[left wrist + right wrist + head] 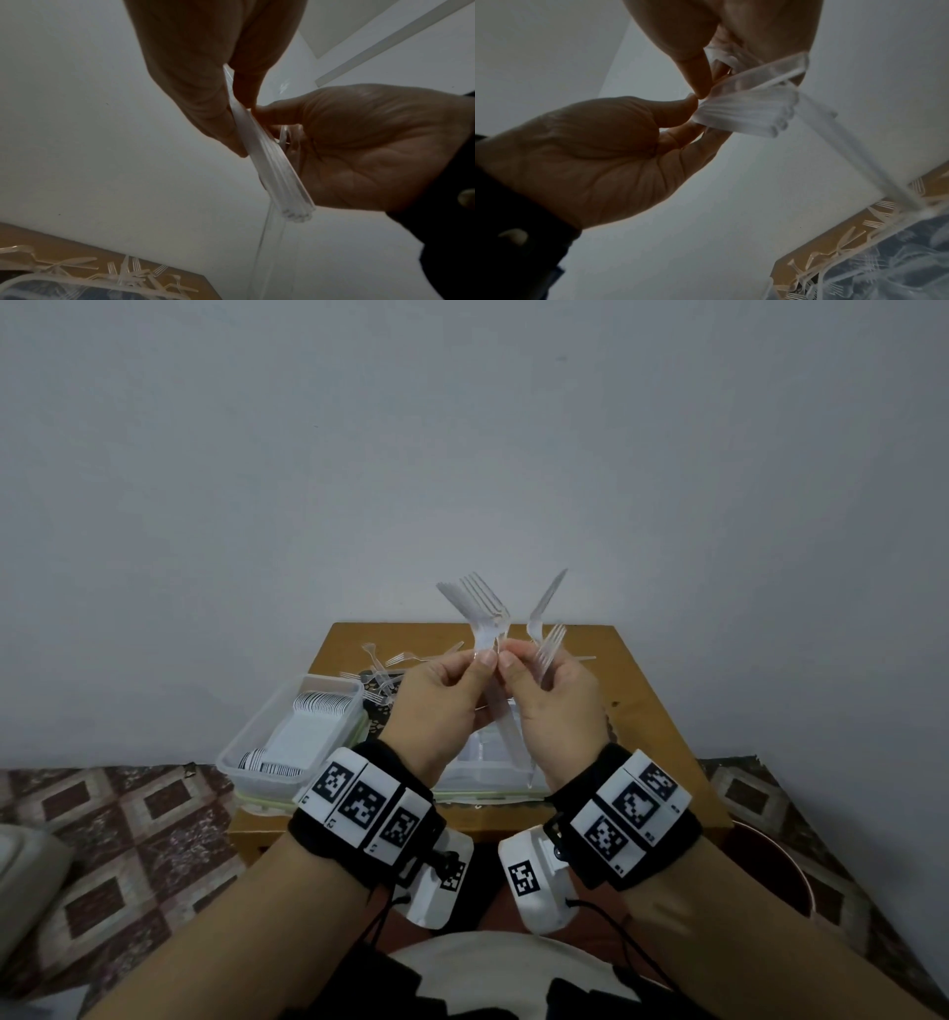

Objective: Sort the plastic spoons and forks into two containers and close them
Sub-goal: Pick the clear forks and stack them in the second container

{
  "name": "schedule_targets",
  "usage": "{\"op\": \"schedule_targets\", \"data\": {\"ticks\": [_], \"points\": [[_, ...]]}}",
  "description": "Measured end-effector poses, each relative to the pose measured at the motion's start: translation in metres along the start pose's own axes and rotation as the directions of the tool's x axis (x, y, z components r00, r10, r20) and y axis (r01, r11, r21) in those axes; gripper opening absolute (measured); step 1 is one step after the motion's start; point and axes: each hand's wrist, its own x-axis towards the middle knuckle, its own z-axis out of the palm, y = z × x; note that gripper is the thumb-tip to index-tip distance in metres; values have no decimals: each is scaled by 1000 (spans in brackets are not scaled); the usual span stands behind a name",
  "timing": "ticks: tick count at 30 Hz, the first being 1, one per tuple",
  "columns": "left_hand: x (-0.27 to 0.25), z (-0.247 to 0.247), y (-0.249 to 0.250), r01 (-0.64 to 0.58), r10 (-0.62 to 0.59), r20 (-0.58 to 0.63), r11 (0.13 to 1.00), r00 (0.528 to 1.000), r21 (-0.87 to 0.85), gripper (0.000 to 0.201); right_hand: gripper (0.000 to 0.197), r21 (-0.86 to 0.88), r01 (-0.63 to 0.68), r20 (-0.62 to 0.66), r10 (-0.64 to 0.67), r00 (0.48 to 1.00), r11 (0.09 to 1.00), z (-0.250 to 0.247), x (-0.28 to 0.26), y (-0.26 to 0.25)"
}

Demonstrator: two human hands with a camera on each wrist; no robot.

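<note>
On my far left a clear container (pixel 287 737) sits at the left edge of the bench (pixel 637 690), with a stack of white spoons (pixel 323 706) lying in it. Just behind and to its right, loose clear forks (pixel 380 675) are scattered on the bench top. My left hand (pixel 441 701) is raised above the bench, thumb and fingers pinched around a nested stack of clear forks (pixel 480 613), tines up and fanned; the left wrist view shows the bundled handles (pixel 272 168) running down past my palm. The right hand (pixel 554 706) is next to it, thumb tips almost touching, and it grips its own few forks (pixel 547 649), while its thumb and forefinger close on the stack held by the left. Below both hands lies a second clear container (pixel 488 762) on the bench, mostly hidden by my wrists, so I cannot tell what it holds.
</note>
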Motion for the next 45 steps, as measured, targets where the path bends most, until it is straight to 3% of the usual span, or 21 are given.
{"op": "schedule_targets", "data": {"ticks": [6,10,13,17,21,26,33,36,45], "points": [[-1,-3,-1,-8,9,46,1000,999,-24,30,19,-5,-7,62,7,998,1000,0,1,3],[0,-3,-1,-16,17,40,999,999,-39,39,20,-163,63,149,-38,988,985,-2,0,5],[-1,-4,-2,-18,20,30,999,999,-47,35,23,-236,73,190,-28,981,969,-7,4,8],[1,-4,-1,-28,28,2,998,1000,-56,27,29,-96,65,241,-40,970,993,-8,4,2],[5,-5,2,-5,6,6,988,1000,-153,16,59,38,29,230,-37,973,999,-12,7,-11],[6,-8,1,5,3,52,987,999,-158,15,23,134,-62,156,41,987,989,-16,11,-12],[4,-4,3,18,-5,122,995,992,-102,17,20,31,-56,112,52,992,998,-17,14,-4],[3,-3,2,21,-10,145,997,989,-74,19,27,41,-52,134,46,990,998,-15,13,-3],[0,-1,1,-20,24,151,999,988,-29,23,20,282,-234,142,200,969,931,-14,8,-4]]}}
